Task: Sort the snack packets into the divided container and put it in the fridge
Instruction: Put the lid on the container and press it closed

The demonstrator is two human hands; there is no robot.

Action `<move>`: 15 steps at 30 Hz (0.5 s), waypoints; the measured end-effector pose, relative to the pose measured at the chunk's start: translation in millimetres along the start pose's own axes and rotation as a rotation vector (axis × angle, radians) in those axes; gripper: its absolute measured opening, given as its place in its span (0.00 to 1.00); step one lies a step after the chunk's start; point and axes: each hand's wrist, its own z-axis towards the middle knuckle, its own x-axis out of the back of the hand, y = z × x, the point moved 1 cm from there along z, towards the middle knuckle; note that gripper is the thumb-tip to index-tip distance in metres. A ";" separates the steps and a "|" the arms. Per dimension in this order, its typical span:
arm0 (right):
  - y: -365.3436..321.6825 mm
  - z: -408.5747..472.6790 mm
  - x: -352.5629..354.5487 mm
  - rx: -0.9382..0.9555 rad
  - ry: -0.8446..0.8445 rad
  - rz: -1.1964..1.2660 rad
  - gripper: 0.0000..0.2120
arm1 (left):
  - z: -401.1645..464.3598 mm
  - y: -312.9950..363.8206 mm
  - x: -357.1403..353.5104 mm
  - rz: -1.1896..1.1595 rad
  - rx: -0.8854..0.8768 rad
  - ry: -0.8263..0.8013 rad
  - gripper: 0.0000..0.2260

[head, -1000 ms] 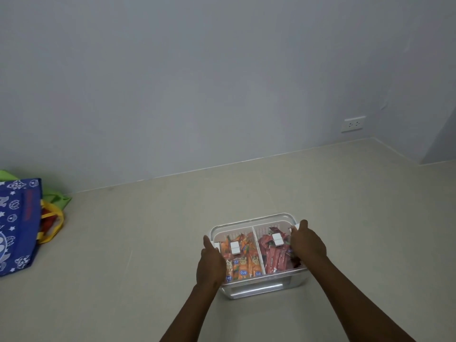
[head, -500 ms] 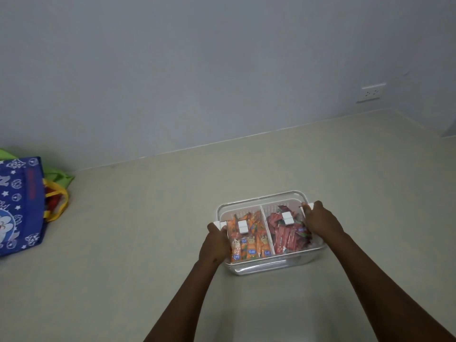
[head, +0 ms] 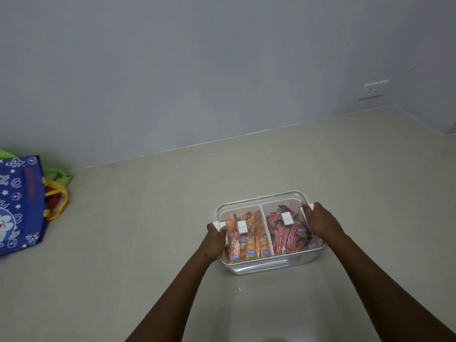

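Both hands have barely shifted since half a second ago, each keeping its hold on the container while the view drifts a touch. Over at the left edge of the floor, a blue printed bag [head: 18, 206] with yellow straps leans beside the wall, something green tucked behind it. Moving across, the left hand [head: 213, 239] curls its fingers round the white side handle [head: 219, 225], a firm grip on the container's left end. Next, the divided container [head: 259, 264] itself, clear-walled, sitting mid-floor: orange packets [head: 248, 236] fill the left compartment, red packets [head: 287, 233] the right, a white divider between them. Then the right hand [head: 320, 222], fingers wrapped over the right handle and rim. Far right, on the wall, a white power socket [head: 373, 89] sits just above the floor's back edge.
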 end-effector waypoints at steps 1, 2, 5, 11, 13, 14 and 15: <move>-0.5 -1.1 0.5 -0.001 0.021 -0.002 0.29 | -1.7 0.7 -1.4 -0.002 -0.015 0.026 0.19; -1.2 -2.9 1.3 -0.007 0.040 -0.006 0.29 | -3.1 -0.1 -3.6 0.009 -0.030 0.062 0.18; -4.0 -9.1 3.7 -0.015 0.083 -0.001 0.28 | -7.3 -10.2 -12.4 0.089 -0.082 0.239 0.18; -7.0 -41.9 6.6 0.266 0.354 -0.021 0.20 | -13.4 -21.0 -18.6 0.145 -0.227 0.543 0.15; -2.1 -60.8 -4.0 0.405 0.353 -0.169 0.21 | -17.8 -19.8 -21.9 0.292 -0.406 0.577 0.16; 1.1 -72.0 -10.8 0.439 0.346 -0.239 0.21 | -20.7 -20.2 -25.1 0.398 -0.510 0.552 0.17; 6.3 -82.9 -18.2 0.450 0.337 -0.288 0.21 | -23.3 -22.3 -29.3 0.510 -0.600 0.513 0.18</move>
